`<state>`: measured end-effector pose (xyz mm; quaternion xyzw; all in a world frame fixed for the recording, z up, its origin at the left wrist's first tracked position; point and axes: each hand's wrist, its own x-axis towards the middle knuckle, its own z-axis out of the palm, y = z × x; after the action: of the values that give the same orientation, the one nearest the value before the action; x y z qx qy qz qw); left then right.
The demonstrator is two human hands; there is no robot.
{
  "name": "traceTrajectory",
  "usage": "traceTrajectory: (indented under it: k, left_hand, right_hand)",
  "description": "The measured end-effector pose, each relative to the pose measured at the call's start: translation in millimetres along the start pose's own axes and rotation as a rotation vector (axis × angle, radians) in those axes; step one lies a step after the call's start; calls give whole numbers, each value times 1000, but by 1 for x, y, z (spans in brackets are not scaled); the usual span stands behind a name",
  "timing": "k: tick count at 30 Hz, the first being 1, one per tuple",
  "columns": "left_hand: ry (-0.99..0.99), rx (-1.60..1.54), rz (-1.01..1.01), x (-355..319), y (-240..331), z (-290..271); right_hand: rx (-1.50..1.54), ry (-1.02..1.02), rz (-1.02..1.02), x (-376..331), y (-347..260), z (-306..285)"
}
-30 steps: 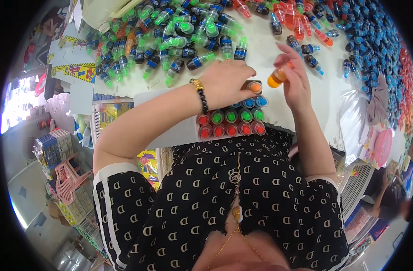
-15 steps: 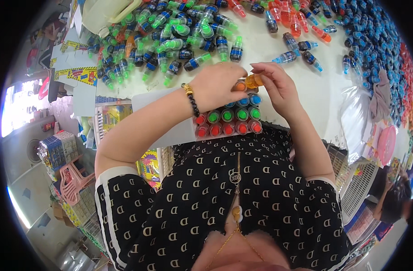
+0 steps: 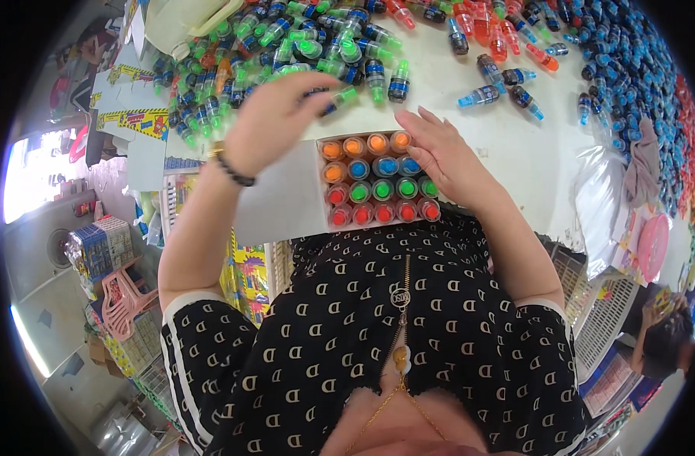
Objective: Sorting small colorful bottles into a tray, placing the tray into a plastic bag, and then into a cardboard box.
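Note:
A white box (image 3: 325,182) at the table's near edge holds rows of small bottles with orange, blue, green and red caps. My right hand (image 3: 446,159) rests flat against the box's right side, fingers apart, holding nothing. My left hand (image 3: 275,121) is raised over the heap of green-capped bottles (image 3: 287,53) just beyond the box, fingers curled over a green-capped bottle (image 3: 340,99) whose cap shows past them. A beaded bracelet circles my left wrist.
Loose small bottles cover the white table (image 3: 514,152): orange and red ones (image 3: 492,30) at the back, blue ones (image 3: 628,68) at the right. Flat printed cartons (image 3: 135,114) lie left. A pink stool (image 3: 123,300) and crates stand below left.
The orange-capped bottle that my hands held now stands in the box's top row. My right hand has settled on the box's side and my left has reached out over the green bottles.

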<state>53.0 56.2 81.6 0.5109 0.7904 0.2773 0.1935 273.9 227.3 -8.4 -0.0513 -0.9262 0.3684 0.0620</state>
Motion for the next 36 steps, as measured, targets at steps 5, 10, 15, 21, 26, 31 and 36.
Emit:
traceTrajectory:
  k: [5,10,15,21,26,31,36]
  left_hand:
    - [365,-221,-344,-76,-87,-53]
    - [70,-482,-614,-160,-133,-1]
    - [160,-923,-469,-132,-96,82]
    - [126,-665,-151,-66,-8,119]
    - [274,-199,80,-42,24,130]
    - [229,391,513,-33,47,122]
    - [-292,-100,455,-23,46,119]
  right_hand:
    - [579,224,92,-12,8,1]
    - [735,834,404,-63,68,-38]
    - [163,1110,461,-154,138,-73]
    - [-652,1002,848,-251,162,-92]
    - [-699,868,1237,-256,146,-84]
    - [-391,925,1163,-279,166,-106]
    - [-544,943,998,-270,161,-141]
